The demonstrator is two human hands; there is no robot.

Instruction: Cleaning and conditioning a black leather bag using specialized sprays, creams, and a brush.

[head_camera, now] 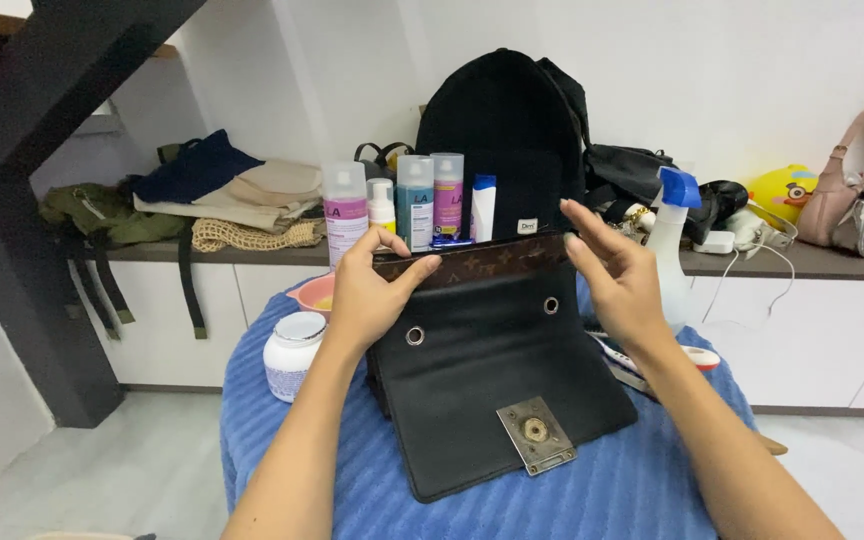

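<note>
At frame centre, the left hand pinches the brown patterned top edge of the black leather flap handbag lying open on the blue ribbed cloth, while the right hand hovers spread beside its right edge, forearms angled inward.

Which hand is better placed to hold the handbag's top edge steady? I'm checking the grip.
Left. The left hand already grips the top edge of the black handbag, thumb over the brown patterned rim, while the right hand hovers open beside it, apparently not touching.
</note>
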